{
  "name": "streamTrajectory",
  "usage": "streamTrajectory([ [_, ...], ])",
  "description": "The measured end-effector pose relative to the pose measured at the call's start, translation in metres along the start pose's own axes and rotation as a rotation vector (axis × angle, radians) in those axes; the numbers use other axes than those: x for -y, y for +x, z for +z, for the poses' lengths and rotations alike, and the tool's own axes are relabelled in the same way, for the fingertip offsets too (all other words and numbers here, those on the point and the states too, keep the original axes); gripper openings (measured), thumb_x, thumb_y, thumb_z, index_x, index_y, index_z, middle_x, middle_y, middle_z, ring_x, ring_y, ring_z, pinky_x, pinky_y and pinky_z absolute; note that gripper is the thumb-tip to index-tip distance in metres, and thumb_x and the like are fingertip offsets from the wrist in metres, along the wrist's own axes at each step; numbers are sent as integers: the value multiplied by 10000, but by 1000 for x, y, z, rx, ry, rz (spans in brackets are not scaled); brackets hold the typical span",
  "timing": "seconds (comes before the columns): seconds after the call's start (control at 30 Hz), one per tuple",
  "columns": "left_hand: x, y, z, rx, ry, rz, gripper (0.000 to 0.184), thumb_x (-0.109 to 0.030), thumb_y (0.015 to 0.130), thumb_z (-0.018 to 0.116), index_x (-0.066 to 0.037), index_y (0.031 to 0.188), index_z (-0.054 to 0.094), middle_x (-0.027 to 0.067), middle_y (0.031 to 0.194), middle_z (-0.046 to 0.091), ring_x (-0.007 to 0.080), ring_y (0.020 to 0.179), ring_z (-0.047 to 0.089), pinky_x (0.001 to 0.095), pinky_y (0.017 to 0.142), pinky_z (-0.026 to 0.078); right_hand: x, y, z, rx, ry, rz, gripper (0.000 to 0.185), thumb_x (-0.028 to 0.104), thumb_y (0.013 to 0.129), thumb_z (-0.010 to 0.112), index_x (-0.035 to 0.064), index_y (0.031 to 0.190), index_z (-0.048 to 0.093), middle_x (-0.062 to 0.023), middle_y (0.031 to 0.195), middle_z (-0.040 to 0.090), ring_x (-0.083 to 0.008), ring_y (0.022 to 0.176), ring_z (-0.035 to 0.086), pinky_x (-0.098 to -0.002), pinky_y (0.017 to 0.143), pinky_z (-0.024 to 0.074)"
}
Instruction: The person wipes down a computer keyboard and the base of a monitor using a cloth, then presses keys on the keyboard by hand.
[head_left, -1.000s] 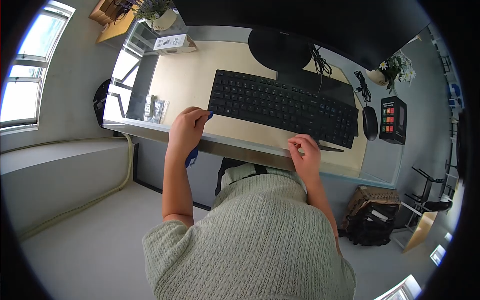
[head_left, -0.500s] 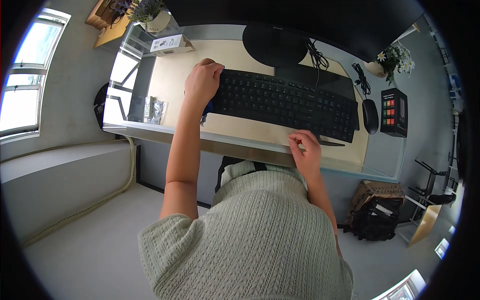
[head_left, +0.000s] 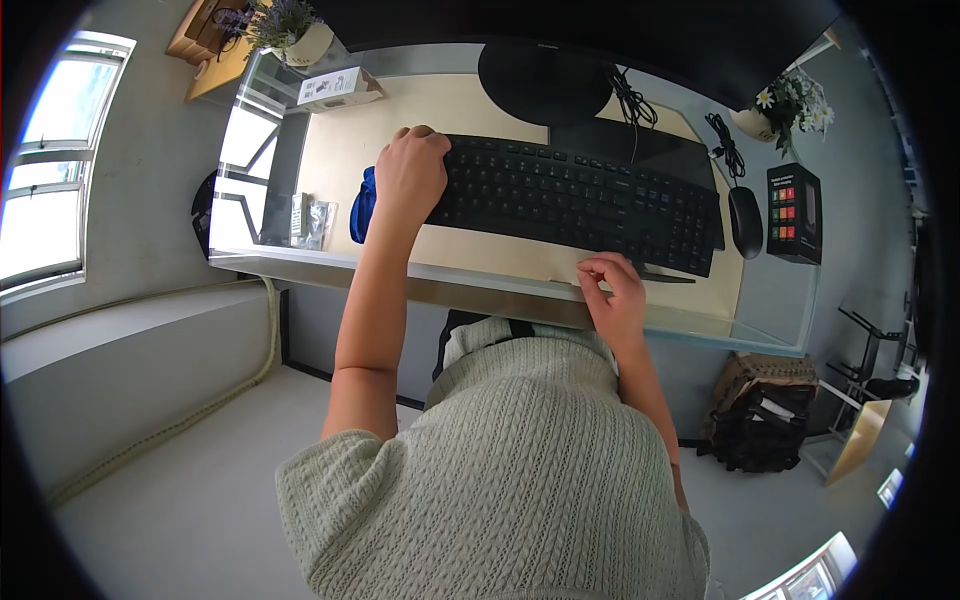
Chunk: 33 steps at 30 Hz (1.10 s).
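— Fingers of the left hand [head_left: 408, 180]?
— Curled, grasping the blue cloth [head_left: 362, 208], at the keyboard [head_left: 575, 200]'s nine-o'clock end.
— And the right hand [head_left: 615, 300]'s?
— Loosely bent near six, by the front edge of the desk [head_left: 300, 263]; whether they pinch anything, I can't tell.
— Open room?
— Bare mat [head_left: 500, 257] along the keyboard's seven-o'clock side, more at ten.
— Counts?
— One keyboard, one mouse [head_left: 745, 222] at three, two boxes: white box [head_left: 340, 90] at ten, black box [head_left: 795, 213] at three, contents hidden.
— Pots?
— Two: left pot [head_left: 310, 45], purple flowers [head_left: 282, 22], ten; right pot [head_left: 752, 124], white flowers [head_left: 802, 100], two.
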<state>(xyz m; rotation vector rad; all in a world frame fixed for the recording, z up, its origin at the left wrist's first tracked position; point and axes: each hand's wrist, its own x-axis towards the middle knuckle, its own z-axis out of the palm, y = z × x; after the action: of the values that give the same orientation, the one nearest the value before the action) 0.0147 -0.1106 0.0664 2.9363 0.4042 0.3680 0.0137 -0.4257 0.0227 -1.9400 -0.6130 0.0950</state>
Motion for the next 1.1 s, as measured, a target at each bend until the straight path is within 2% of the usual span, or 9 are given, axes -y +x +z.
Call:
streamTrajectory([
  [0.6,-102,1,36,-29,-283,227,159,-18,819,608,-54,916,730,96,1002,700,333,986,636,419,822,533,-1,0,0,10,19,-1,105,3,807,710,38,905,702,-96,938,676,-185,679,639,-295,622,516],
  [0.67,-114,-4,36,-16,-317,242,138,-51,825,627,-44,919,728,101,1016,698,350,969,633,423,815,527,-4,-3,-1,12,45,14,113,-16,858,684,5,968,667,-75,961,651,-138,753,610,-260,685,501],
  [0.73,-122,-8,36,314,-801,389,113,-73,860,642,-30,923,725,108,981,691,323,957,636,392,805,522,-17,-10,-1,-67,110,89,125,11,901,643,1,1025,631,-74,979,636,-138,785,606,-263,712,499],
  [0.8,-137,-20,19,373,-1030,385,114,-61,873,643,-25,952,716,110,975,677,297,955,631,375,802,519,-24,-16,-3,-144,174,165,143,37,944,603,-2,1081,595,-73,998,620,-137,818,603,-267,739,496],
  [0.87,-150,-34,6,433,-1260,376,118,-50,886,643,-20,980,707,111,968,663,271,953,627,358,799,516,-26,-22,-6,-261,581,11,191,112,1012,507,2,1169,514,-75,1028,590,-148,865,592,-293,791,492],
  [0.93,-157,-45,0,167,-1240,174,180,-8,894,630,-11,1069,671,115,1037,620,228,985,609,328,816,512,-25,-24,-9,-211,638,-24,305,167,1001,541,-10,1242,485,-139,1157,532,-200,996,578,-350,864,488],
  [1.0,-156,-60,9,155,-1259,181,292,-14,919,620,-2,1209,590,106,1126,585,220,1017,603,329,848,510,7,-11,-7,-166,549,-190,402,219,975,603,-3,1287,482,-146,1268,456,-230,1129,509,-394,961,445],
  [1.07,-156,-70,13,277,-1518,21,352,-83,982,573,2,1317,503,105,1180,571,196,1067,580,335,926,487,31,-6,-9,-101,552,-121,507,234,925,675,30,1340,467,-158,1340,390,-265,1225,441,-421,1033,396],
  [1.1,-153,-68,4,271,-1523,19,352,-83,982,573,2,1317,503,105,1180,571,196,1067,580,335,926,487,41,-3,-12,-89,257,-105,545,203,886,715,51,1347,466,-163,1332,397,-279,1242,437,-423,1037,396],
])
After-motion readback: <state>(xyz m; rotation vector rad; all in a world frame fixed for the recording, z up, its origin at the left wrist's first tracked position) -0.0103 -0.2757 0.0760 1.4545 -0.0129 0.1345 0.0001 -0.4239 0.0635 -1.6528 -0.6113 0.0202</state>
